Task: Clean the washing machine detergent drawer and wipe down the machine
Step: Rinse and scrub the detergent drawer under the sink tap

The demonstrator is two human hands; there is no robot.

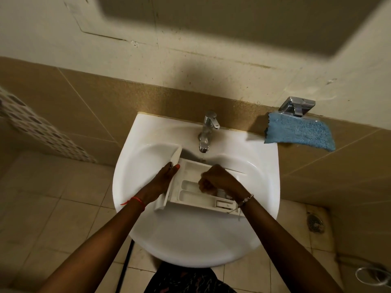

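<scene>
Left hand [164, 178]: fingers straight, pressed against the front panel of the detergent drawer [191, 201]. The drawer lies just below the faucet [206, 132], long axis running left to right. Right hand [215, 179]: fingers curled tight over the drawer compartments, nearer its rear end; any tool held is not discernible.

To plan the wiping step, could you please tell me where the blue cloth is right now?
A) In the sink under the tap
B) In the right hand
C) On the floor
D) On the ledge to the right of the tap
D: the blue cloth lies on the ledge right of the tap, apart from the left hand and right hand at the drawer in the sink.
</scene>
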